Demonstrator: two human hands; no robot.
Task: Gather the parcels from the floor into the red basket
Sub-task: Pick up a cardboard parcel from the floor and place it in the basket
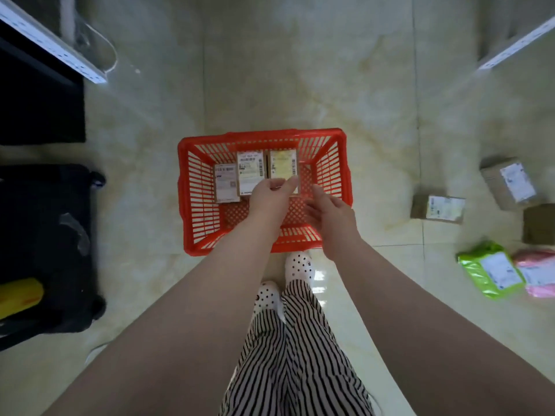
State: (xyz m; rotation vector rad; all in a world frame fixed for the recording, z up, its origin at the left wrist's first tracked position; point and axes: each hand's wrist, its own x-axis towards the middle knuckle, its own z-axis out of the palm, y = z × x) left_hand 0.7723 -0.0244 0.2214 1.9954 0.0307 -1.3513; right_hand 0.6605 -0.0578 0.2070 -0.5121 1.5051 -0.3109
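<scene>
The red basket (192, 187) stands on the floor in front of my feet. Three labelled box parcels lie side by side in its far half: a small one (225, 181) on the left, a taller one (249, 168) in the middle, and a yellowish one (282, 163) on the right. My left hand (270, 196) reaches into the basket and pinches the near edge of the yellowish parcel. My right hand (330, 217) hovers over the basket's near right part with loose fingers, holding nothing. More parcels lie on the floor to the right: cardboard boxes (438, 208), (510, 181), a green bag (489, 268) and a pink bag (537, 271).
A black wheeled case (45, 250) with a yellow object (18, 295) on it stands at the left. Metal shelf rails run along the upper left (51, 43) and upper right (516, 43). Another brown box (540, 223) sits at the right edge. My feet (297, 265) stand just behind the basket.
</scene>
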